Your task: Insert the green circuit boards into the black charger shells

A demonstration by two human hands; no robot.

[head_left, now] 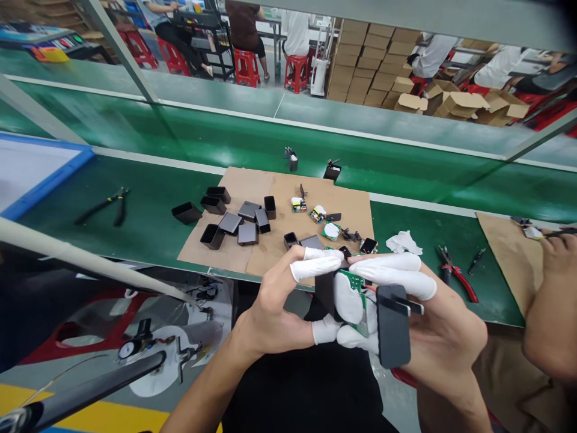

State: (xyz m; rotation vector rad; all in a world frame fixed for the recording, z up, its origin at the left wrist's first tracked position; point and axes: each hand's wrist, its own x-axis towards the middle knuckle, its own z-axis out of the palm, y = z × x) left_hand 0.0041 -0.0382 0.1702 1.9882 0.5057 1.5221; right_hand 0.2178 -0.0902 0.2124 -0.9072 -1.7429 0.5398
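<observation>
White finger cots cover the fingertips of both hands. My left hand (282, 310) is closed around a black charger housing (323, 293). A green circuit board (357, 281) with a white pad on it sits at the housing's open end; how far inside it reaches I cannot tell. My right hand (444, 322) grips this board by its edges. Joined to it by a red wire is a black end cap (393, 337) with metal plug prongs, standing apart from the housing. Behind my hands, boards with plug caps (331, 230) and dark empty housings (247, 233) lie on cardboard.
Black-handled pliers (103, 204) lie left on the green bench, red-handled pliers (455, 273) right, near a crumpled white cloth (404, 242). A co-worker's arm (554, 300) reaches in from the right. A slanted pale bar (90, 255) crosses the left side.
</observation>
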